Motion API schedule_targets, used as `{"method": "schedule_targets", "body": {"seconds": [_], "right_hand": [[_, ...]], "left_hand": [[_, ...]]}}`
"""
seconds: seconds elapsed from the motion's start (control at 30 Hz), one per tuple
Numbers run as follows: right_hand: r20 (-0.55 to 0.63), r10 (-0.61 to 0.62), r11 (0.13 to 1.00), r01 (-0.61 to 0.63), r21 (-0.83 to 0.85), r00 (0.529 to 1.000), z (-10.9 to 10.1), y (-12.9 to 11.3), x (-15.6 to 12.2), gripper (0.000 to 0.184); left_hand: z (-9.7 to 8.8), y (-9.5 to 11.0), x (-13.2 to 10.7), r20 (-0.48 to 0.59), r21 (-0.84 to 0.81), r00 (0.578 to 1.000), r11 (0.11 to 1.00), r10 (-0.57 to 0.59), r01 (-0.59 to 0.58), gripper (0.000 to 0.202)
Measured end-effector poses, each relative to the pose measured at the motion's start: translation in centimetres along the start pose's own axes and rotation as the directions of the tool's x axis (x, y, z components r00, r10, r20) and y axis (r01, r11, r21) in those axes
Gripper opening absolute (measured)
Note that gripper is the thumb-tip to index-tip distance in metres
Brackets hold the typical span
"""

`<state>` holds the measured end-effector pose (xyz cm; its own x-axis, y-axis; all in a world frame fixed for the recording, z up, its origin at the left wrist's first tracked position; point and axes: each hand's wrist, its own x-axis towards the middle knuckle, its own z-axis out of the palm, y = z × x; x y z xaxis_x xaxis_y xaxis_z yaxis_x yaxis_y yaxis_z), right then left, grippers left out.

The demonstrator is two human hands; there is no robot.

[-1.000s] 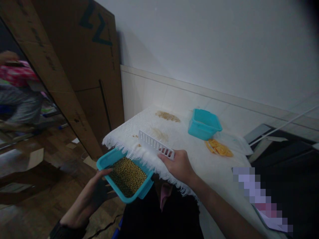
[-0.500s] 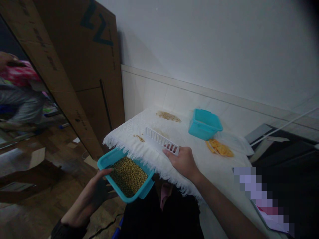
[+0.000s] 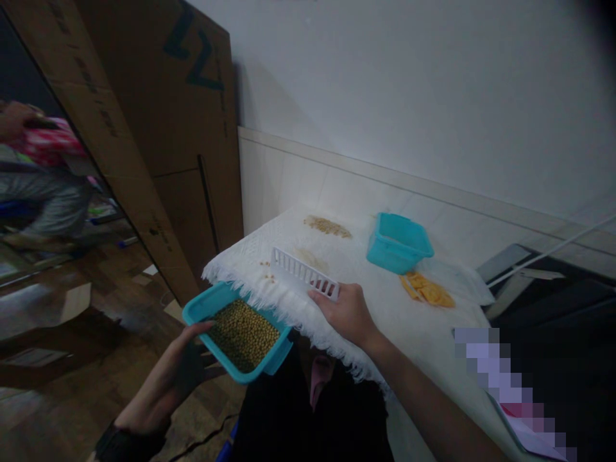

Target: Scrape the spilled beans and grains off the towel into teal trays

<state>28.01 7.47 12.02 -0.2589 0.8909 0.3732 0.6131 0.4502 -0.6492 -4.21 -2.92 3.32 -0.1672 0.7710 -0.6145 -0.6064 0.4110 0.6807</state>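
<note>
My left hand [image 3: 180, 362] grips the near left rim of a teal plastic tub [image 3: 276, 367], thumb over the edge. Inside lie many soybeans [image 3: 248, 337]. The tub is held just below the fringed front edge of the white tablecloth [image 3: 293, 301], which overlaps its far rim. In my right hand [image 3: 349, 316] is a white slotted plastic divider [image 3: 303, 271], held by its right end and standing on edge on the cloth. A few loose soybeans [image 3: 268, 277] lie by the divider's left end, near the fringe.
Toward the wall, a patch of pale grains [image 3: 327, 226] lies on the cloth. A second teal tub [image 3: 399, 242] stands at the back right, beside a clear lid [image 3: 462, 279] and a yellow cloth [image 3: 426, 289]. A tall cardboard box [image 3: 192, 128] rises at left; a person [image 3: 48, 147] sits beyond it.
The divider in my right hand has moved slightly left toward the fringe. Fewer loose soybeans remain at its left end. My left hand and the tub have shifted slightly left and up.
</note>
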Motion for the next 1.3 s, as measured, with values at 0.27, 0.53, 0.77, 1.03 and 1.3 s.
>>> {"method": "schedule_targets", "body": {"seconds": [0.27,0.53,0.77,1.03,1.3], "right_hand": [[0.076,-0.067,0.997,0.064,0.053,0.995,0.7,-1.7,-0.5,0.025],[-0.090,-0.007,0.998,0.002,-0.057,0.996,-0.4,-0.1,0.5,0.021],[-0.041,0.014,1.000,-0.015,-0.016,0.999,-0.1,0.3,0.2,0.020],[-0.020,0.014,1.000,-0.014,-0.015,1.000,0.1,-0.1,0.3,0.021],[0.000,0.002,1.000,-0.002,0.017,1.000,0.8,-0.5,0.9,0.025]], "left_hand": [[-0.3,0.3,0.2,-0.011,0.004,1.000,1.000,0.020,-0.020,0.051],[0.0,0.3,-0.2,0.017,0.013,1.000,1.000,0.016,-0.016,0.048],[-0.1,0.2,0.0,-0.022,0.015,1.000,1.000,0.020,-0.020,0.050],[0.1,0.4,-0.5,0.035,0.008,0.999,1.000,0.025,-0.026,0.046],[-0.1,0.4,-0.4,0.036,0.023,0.998,0.998,0.057,-0.058,0.050]]}}
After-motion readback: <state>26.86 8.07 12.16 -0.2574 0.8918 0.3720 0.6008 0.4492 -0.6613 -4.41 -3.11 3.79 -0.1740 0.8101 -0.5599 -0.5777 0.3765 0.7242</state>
